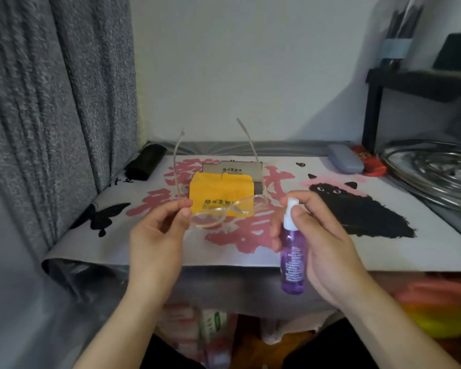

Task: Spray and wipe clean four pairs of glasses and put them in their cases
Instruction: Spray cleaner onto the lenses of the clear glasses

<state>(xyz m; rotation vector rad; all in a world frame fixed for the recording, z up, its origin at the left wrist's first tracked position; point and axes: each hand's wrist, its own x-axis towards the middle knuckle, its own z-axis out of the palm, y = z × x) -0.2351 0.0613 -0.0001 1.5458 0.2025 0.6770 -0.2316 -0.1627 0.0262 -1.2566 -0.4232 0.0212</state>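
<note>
Grey ribbed curtain (51, 102) fills the left side, coarse woven texture, hanging down to the counter edge. Counter (423, 251) covered by a white printed mat with pink characters, a black furry cat print (357, 209) on the right, black butterfly print (101, 217) on the left. Black metal shelf (410, 83) at right rear; coiled shiny metal rack or tubing (437, 171) beneath it, blurred.

Left hand (157, 241) holds clear plastic glasses (224, 211) above the counter's front part, fingers (185, 205) pinching the left hinge corner; temples unfolded, pointing up and away toward the wall. Right hand (322, 241) grips a purple translucent spray bottle (292, 259), cylindrical, white pump top, small print on the label; fingers wrapped round it, one fingertip on the pump head, nozzle just beside the right lens.

Yellow cleaning cloth (218, 193), rectangular with printed logo, lies flat on the mat behind the glasses, partly seen through the lenses. It overlaps a grey flat case or card (232, 167) behind. Grey-blue oblong hard case (345, 158) at right rear, touching a red case (370, 161). Black soft pouch (145, 161) at left rear by the curtain.
</note>
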